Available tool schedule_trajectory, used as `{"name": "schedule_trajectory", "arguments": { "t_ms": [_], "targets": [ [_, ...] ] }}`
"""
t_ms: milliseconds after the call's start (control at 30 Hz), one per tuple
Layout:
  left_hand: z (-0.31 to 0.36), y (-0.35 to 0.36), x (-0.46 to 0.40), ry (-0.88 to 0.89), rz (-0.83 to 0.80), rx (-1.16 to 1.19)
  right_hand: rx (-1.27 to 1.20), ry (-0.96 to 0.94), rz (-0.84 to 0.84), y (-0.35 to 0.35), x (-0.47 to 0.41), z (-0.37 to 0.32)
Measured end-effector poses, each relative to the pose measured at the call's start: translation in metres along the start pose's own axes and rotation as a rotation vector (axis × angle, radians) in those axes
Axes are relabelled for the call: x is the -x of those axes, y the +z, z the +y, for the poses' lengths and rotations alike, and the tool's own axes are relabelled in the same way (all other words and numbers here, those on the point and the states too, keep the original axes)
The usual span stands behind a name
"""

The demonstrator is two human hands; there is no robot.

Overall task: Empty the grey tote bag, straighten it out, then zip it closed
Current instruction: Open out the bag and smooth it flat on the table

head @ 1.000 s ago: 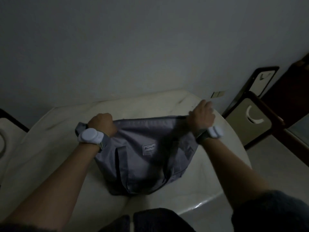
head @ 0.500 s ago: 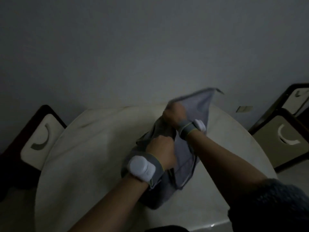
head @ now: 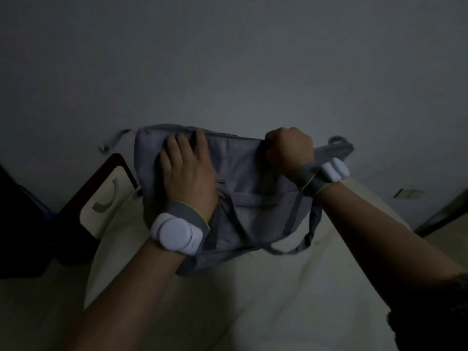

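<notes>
Grey tote bag (head: 243,178) — held up above the far edge of the pale table (head: 291,287), likely for straightening. Right hand (head: 290,148) fisted round its top edge; left hand (head: 188,171) flat, fingers straight, pressing the cloth smooth. Straps (head: 291,249) dangle — zip state unclear.

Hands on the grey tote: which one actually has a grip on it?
The right hand: its fingers are curled into a fist around the top edge of the grey tote bag. The left hand only lies flat against the fabric, fingers straight.
</notes>
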State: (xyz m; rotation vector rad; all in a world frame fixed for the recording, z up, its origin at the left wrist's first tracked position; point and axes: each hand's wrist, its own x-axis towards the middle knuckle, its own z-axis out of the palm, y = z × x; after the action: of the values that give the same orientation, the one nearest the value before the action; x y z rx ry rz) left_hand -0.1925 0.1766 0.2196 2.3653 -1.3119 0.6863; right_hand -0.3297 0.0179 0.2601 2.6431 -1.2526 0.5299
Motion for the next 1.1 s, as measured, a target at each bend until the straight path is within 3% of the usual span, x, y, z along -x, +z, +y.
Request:
{"name": "schedule_trajectory", "arguments": {
  "t_ms": [167, 300, 400, 467, 600, 667, 733, 833, 900, 967, 1033, 1100],
  "targets": [
    [-0.006, -0.002, 0.019, -0.005, -0.088, -0.002, -0.045, -0.008, 0.052, 0.005, 0.009, -0.026],
    [-0.028, 0.029, 0.027, -0.037, -0.162, -0.074, -0.117, -0.002, -0.11, 0.047, 0.035, -0.038],
    [-0.04, 0.056, 0.04, 0.002, -0.409, -0.117, -0.101, -0.023, -0.282, 0.086, 0.072, -0.046],
    [-0.037, 0.067, 0.057, 0.053, -0.482, -0.095, -0.095, -0.046, -0.327, 0.103, 0.088, -0.046],
    [0.006, 0.067, 0.116, 0.45, -0.308, 0.125, -0.111, -0.039, -0.277, 0.108, 0.092, -0.038],
    [0.024, 0.067, 0.149, 0.68, -0.447, 0.262, -0.13, -0.055, -0.257, 0.109, 0.094, -0.034],
    [0.028, 0.073, 0.172, 0.83, -0.774, 0.251, -0.146, -0.09, -0.222, 0.11, 0.097, -0.032],
    [0.024, 0.094, 0.181, 1.016, -0.874, 0.024, -0.091, -0.093, -0.093, 0.117, 0.101, -0.02],
    [0.021, 0.101, 0.176, 1.019, -0.843, -0.084, -0.069, -0.041, 0.013, 0.12, 0.105, -0.011],
    [0.018, 0.098, 0.157, 0.928, -0.796, -0.049, -0.096, 0.007, 0.079, 0.118, 0.108, -0.006],
    [0.005, 0.085, 0.118, 0.7, -0.707, 0.051, -0.155, 0.016, 0.075, 0.113, 0.11, -0.008],
    [-0.015, 0.077, 0.066, 0.393, -0.486, 0.156, -0.284, 0.006, -0.059, 0.095, 0.109, -0.019]
  ]
}}
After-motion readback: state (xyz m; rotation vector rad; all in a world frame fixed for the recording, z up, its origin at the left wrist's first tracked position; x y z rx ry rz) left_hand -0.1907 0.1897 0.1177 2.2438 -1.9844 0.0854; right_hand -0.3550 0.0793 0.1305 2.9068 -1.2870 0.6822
